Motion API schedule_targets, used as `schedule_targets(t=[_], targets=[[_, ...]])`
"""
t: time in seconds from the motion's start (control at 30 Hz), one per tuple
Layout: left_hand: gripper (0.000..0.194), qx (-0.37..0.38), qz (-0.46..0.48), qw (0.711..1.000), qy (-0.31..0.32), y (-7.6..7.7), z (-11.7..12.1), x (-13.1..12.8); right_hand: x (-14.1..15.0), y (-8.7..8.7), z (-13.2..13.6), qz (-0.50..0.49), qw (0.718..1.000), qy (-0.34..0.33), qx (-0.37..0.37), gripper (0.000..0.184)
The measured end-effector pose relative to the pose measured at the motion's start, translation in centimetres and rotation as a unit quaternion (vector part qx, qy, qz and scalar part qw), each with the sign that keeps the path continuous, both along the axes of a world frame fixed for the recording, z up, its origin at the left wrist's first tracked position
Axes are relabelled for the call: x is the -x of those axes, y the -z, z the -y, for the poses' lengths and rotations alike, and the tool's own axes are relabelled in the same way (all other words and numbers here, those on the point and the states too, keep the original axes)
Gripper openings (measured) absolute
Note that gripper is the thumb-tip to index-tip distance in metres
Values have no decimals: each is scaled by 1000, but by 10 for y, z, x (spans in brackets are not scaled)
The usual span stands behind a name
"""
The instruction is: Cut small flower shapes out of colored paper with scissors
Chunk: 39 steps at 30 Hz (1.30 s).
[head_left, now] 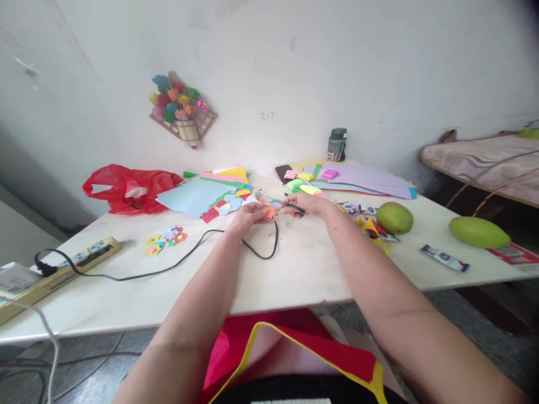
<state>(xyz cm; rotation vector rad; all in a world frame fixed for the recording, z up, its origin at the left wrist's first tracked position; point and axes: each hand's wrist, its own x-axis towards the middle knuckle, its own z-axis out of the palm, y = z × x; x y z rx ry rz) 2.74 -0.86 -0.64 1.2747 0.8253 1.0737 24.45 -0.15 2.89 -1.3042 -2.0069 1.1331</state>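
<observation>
My left hand (248, 215) is pinched on a small orange paper piece (269, 211) over the middle of the white table (295, 269). Just to its right, my right hand (309, 203) is closed on a thin dark-handled tool (278, 201) whose metal tip points left above the paper; a black cable (177, 261) runs from it. Both forearms reach out from the lower edge of the view.
Coloured paper sheets (202, 193) and paper flower cut-outs (166, 238) lie left of the hands. A red plastic bag (130, 188), a power strip (71, 264), foam blocks (305, 182), two green mangoes (394, 217), a dark bottle (337, 145) and a bed (484, 157) are also in view.
</observation>
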Motion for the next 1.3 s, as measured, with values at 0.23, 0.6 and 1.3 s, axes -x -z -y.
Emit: schedule_targets(t=[0.23,0.6,1.3], targets=[[55,-26,-20,998,56,-2,4,-2,7,-1,3,-156,988,0,8,33],[58,-40,-64,992,100,-5,6,-4,26,-1,9,-187,982,-3,-19,32],[45,-7,12,1000,-20,-2,0,-2,30,2,8,-205,976,61,-28,32]])
